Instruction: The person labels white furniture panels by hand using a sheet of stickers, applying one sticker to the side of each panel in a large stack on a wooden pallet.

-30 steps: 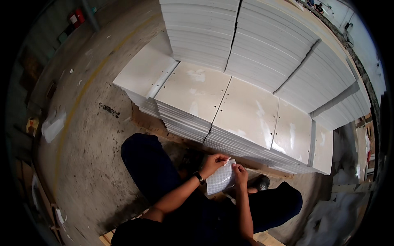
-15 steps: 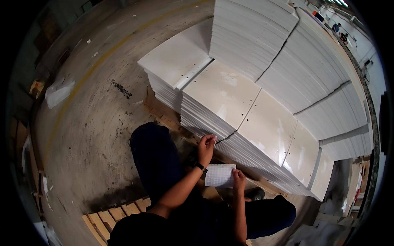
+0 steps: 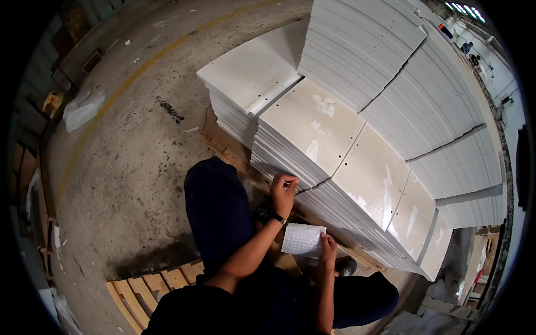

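Note:
My right hand (image 3: pixel 328 246) pinches the right edge of a small white sheet of stickers (image 3: pixel 302 239), marked off in a grid of little cells. The sheet hangs in front of my lap. At the near side of a stack of white panels (image 3: pixel 312 134), my left hand (image 3: pixel 285 187) has its fingertips pressed together against or just beside the stacked edges. Whatever those fingers hold, if anything, is too small to make out. A dark band sits on my left wrist. The top panels have small dark holes and pale smears.
Taller piles of white panels (image 3: pixel 446 95) rise behind the low stack. It rests on a wooden pallet (image 3: pixel 223 144). Another slatted pallet (image 3: pixel 151 283) lies at my lower left. Crumpled plastic (image 3: pixel 84 110) lies on the concrete floor at left. Two people (image 3: pixel 470 53) are far back.
The view has shifted slightly, so the panels sit a little to the right and lower. My left fingers stay at the stack edge, more curled in. The right hand keeps its hold on the sheet.

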{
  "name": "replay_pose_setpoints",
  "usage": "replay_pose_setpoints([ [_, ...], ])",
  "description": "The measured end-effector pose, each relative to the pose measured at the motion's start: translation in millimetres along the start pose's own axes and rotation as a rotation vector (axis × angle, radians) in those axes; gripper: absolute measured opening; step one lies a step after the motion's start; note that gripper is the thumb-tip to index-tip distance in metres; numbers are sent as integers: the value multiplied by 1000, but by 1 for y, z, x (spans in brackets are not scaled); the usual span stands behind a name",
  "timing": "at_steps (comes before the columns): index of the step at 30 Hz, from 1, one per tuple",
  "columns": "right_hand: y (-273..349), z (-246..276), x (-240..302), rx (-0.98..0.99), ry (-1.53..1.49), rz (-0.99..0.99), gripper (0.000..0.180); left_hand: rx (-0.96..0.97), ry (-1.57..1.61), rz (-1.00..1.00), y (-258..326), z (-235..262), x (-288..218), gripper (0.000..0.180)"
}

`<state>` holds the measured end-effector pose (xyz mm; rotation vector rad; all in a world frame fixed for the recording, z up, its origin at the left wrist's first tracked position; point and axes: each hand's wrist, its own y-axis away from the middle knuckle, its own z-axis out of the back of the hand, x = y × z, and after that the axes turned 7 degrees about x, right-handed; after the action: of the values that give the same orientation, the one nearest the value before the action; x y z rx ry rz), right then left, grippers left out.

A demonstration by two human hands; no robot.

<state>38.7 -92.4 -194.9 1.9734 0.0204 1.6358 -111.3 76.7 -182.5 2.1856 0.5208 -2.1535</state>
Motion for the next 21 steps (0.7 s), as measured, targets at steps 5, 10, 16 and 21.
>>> replay_pose_setpoints([
  [5,3,4,1,-1,20,-35,23,-73,-289,-79,-11,15,15,22],
  [10,-1,29,-18,11,-30,7,21,26,111,163,9,-4,7,18],
  [16,2,20,-14,36,-39,-7,24,49,106,164,7,-1,-1,13],
  [21,4,22,-16,36,-28,-23,25,-13,34,83,0,1,9,19],
])
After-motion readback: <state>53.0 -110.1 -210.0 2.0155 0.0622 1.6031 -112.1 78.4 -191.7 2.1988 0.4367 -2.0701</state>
